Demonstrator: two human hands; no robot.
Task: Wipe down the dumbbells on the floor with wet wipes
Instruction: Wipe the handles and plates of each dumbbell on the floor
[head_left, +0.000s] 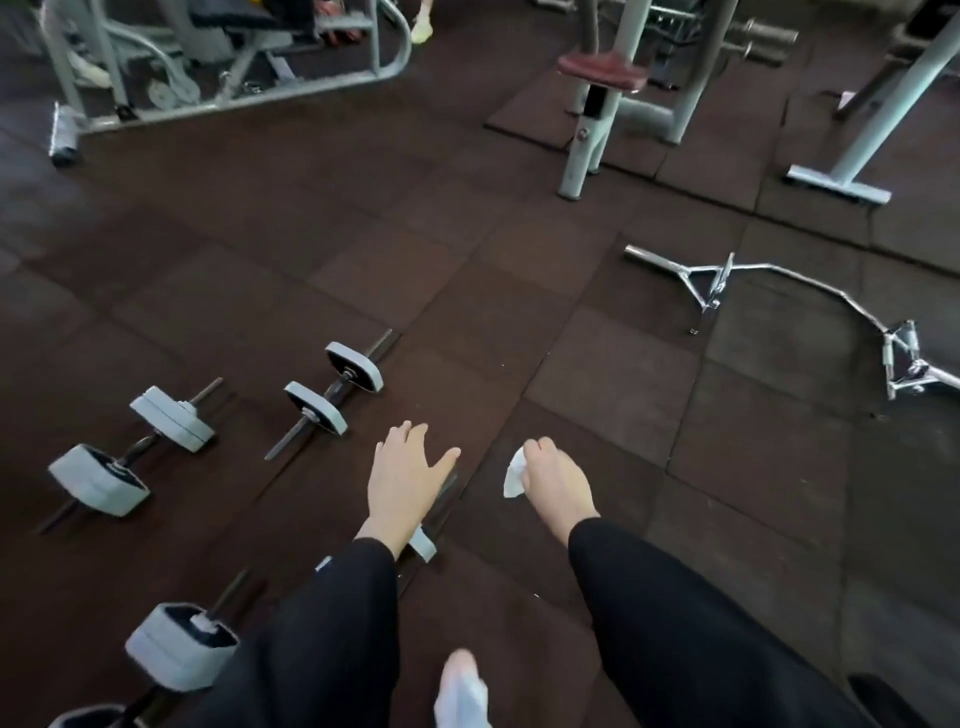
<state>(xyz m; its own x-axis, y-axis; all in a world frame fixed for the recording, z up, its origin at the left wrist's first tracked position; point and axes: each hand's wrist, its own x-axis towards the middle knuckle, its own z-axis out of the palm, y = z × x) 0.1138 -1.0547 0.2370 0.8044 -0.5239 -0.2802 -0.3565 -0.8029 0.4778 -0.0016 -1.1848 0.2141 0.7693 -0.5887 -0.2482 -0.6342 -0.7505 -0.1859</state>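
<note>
Several grey-plated dumbbells lie on the dark rubber floor at the left. One dumbbell (332, 392) lies furthest out, another (132, 452) further left, and a third (182, 644) near my left sleeve. My left hand (405, 480) hovers with fingers spread over a dumbbell (423, 543) that my arm mostly hides. My right hand (550, 478) pinches a crumpled white wet wipe (514, 475), held above bare floor to the right of that dumbbell.
A chrome triceps bar (779, 291) lies on the floor at the right. Grey machine frames (223, 62) and a bench post with a maroon pad (597, 78) stand at the back. A white-socked foot (462, 691) shows at the bottom.
</note>
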